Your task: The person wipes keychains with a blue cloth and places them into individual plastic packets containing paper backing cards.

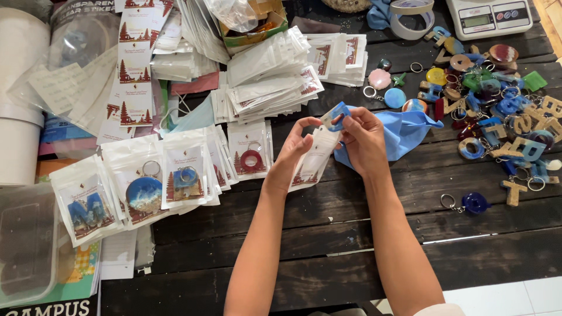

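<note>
Clear plastic sleeves holding packed keychains (pixel 143 187) lie fanned at the lower left of the frame on the dark wooden table (pixel 351 257); at centre, the left hand (pixel 295 149) pinches a small clear bag with a printed card (pixel 316 161), fingers closed on its upper edge. Just right of it, the right hand (pixel 363 140) grips a blue-and-white keychain (pixel 335 116) at the bag's mouth, above a blue cloth (pixel 410 131); loose keychains (pixel 497 111) crowd the upper right
</note>
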